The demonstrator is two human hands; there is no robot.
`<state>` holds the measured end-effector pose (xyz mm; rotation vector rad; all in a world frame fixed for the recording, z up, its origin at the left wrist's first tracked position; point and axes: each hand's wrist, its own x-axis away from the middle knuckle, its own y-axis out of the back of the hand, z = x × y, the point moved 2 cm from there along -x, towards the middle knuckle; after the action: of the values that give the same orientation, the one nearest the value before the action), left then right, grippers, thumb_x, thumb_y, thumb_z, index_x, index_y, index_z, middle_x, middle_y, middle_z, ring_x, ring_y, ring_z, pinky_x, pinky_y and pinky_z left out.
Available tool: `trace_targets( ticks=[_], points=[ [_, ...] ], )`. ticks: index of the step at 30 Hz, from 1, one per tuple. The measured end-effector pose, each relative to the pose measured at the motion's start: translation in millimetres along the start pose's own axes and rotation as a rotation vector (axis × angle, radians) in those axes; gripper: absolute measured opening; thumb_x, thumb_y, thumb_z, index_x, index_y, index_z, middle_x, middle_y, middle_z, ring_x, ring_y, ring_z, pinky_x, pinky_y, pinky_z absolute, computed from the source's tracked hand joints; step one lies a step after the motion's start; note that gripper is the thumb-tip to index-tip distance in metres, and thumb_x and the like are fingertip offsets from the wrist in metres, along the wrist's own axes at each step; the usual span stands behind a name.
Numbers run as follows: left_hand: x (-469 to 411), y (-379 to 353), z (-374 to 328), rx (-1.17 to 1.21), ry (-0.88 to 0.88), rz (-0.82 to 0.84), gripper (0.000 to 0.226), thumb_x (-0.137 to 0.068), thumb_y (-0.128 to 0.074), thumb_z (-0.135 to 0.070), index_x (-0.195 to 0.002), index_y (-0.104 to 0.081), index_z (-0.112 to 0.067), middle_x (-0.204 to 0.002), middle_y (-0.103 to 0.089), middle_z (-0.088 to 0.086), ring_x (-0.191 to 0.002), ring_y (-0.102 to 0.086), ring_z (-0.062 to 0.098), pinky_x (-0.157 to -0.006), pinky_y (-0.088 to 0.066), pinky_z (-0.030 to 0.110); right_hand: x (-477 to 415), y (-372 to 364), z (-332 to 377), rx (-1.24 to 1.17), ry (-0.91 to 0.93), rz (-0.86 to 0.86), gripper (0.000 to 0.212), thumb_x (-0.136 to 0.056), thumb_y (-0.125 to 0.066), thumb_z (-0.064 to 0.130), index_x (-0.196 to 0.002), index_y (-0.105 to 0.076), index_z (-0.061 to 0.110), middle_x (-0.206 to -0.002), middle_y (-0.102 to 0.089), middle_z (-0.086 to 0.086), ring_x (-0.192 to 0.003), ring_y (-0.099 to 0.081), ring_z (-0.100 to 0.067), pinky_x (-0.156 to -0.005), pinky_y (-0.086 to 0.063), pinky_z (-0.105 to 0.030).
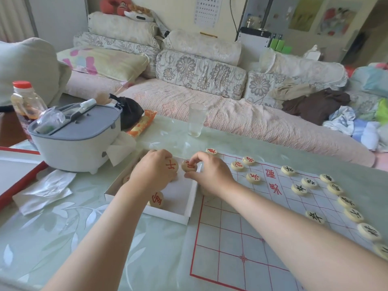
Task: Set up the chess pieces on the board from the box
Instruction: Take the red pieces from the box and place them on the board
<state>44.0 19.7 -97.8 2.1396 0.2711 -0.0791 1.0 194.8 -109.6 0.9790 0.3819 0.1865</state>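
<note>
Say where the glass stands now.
In the head view, the glass stands centre, at the far edge of the table, beyond the box and right of the orange packet.

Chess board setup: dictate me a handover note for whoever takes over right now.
Left hand: grips a round wooden piece with a red character over the shallow white cardboard box.
Right hand: pinches a second red-marked piece beside it.
Done: black-marked pieces stand on the white red-gridded board; four red ones are placed.
Left: place both held pieces, then what remains in the box, including a loose red-marked disc.
</note>
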Motion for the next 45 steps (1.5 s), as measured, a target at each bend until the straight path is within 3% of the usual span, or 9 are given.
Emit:
trace_targets(
  ticks=[4,7,17,20,29,34,39,42,45],
  points=[
    [10,-12,-31,-0.009,-0.054,0.022,0.053,-0.077,-0.072,-0.043,-0.123,-0.056,-0.023,-0.113,-0.056,0.000,-0.104,-0.053,0.020,-0.087,-0.046,0.031,21,41,-32,0.024,-0.024,-0.064,0.029,-0.078,-0.078,0.046,-0.097,-0.063,0.032,-0.104,-0.066,0.017,-0.098,-0.059,-0.008,-0.080,-0.045,-0.028],
    [23,-25,-61,0.064,-0.131,0.046,0.043,-0.079,-0.069,-0.042,-0.116,-0.059,-0.023,-0.108,-0.056,-0.002,-0.099,-0.054,0.018,-0.078,-0.043,0.028,42,70,-65,0.083,-0.106,-0.086,0.024,-0.082,-0.075,0.043,-0.097,-0.060,0.033,-0.106,-0.064,0.018,-0.098,-0.058,-0.009,-0.077,-0.041,-0.027],
    [65,-87,-111,0.073,-0.381,0.321,0.048,-0.069,-0.079,-0.043,-0.113,-0.062,-0.033,-0.106,-0.050,-0.014,-0.092,-0.049,0.007,-0.069,-0.040,0.011,118,108,-127,0.128,-0.216,-0.061,0.024,-0.078,-0.078,0.032,-0.090,-0.058,0.033,-0.106,-0.064,0.016,-0.101,-0.060,-0.010,-0.086,-0.047,-0.029],
    [73,-97,-116,0.043,-0.432,0.404,0.052,-0.072,-0.078,-0.041,-0.120,-0.060,-0.032,-0.110,-0.049,-0.013,-0.095,-0.051,0.008,-0.079,-0.043,0.015,134,106,-132,0.106,-0.240,-0.014,0.024,-0.078,-0.078,0.034,-0.088,-0.057,0.034,-0.104,-0.061,0.017,-0.099,-0.058,-0.010,-0.085,-0.046,-0.030],
    [80,-107,-114,0.022,-0.442,0.512,0.058,-0.079,-0.069,-0.043,-0.133,-0.045,-0.040,-0.114,-0.054,-0.026,-0.101,-0.052,0.001,-0.088,-0.045,0.020,154,93,-145,0.058,-0.295,0.005,0.037,-0.073,-0.076,0.055,-0.099,-0.056,0.037,-0.103,-0.060,0.022,-0.094,-0.056,-0.002,-0.079,-0.046,-0.029],
    [81,-111,-113,-0.018,-0.491,0.476,0.062,-0.076,-0.072,-0.042,-0.133,-0.046,-0.038,-0.116,-0.050,-0.021,-0.104,-0.044,0.002,-0.090,-0.036,0.018,148,85,-139,0.006,-0.240,0.032,0.029,-0.080,-0.071,0.045,-0.105,-0.058,0.035,-0.108,-0.062,0.019,-0.099,-0.058,-0.007,-0.081,-0.046,-0.027],
    [79,-111,-109,0.057,-0.409,0.482,0.062,-0.075,-0.077,-0.034,-0.130,-0.048,-0.033,-0.110,-0.054,-0.018,-0.094,-0.055,0.003,-0.079,-0.046,0.017,146,79,-125,0.085,-0.080,0.053,0.044,-0.079,-0.069,0.034,-0.121,-0.059,0.032,-0.124,-0.056,0.013,-0.117,-0.050,-0.012,-0.098,-0.041,-0.030],
    [78,-105,-108,0.060,-0.428,0.477,0.063,-0.073,-0.080,-0.033,-0.127,-0.049,-0.035,-0.112,-0.053,-0.015,-0.093,-0.056,0.003,-0.075,-0.045,0.013,146,73,-107,0.097,0.081,0.038,0.035,-0.078,-0.068,0.037,-0.112,-0.062,0.033,-0.103,-0.053,0.026,-0.102,-0.049,-0.009,-0.086,-0.037,-0.024],
    [71,-91,-101,-0.069,-0.441,0.399,0.051,-0.076,-0.076,-0.034,-0.122,-0.054,-0.035,-0.112,-0.052,-0.012,-0.099,-0.051,0.007,-0.076,-0.039,0.013,146,60,-93,0.192,0.171,0.036,0.015,-0.080,-0.065,0.037,-0.094,-0.063,0.035,-0.088,-0.057,0.024,-0.085,-0.045,-0.008,-0.075,-0.036,-0.025]
  ],
)
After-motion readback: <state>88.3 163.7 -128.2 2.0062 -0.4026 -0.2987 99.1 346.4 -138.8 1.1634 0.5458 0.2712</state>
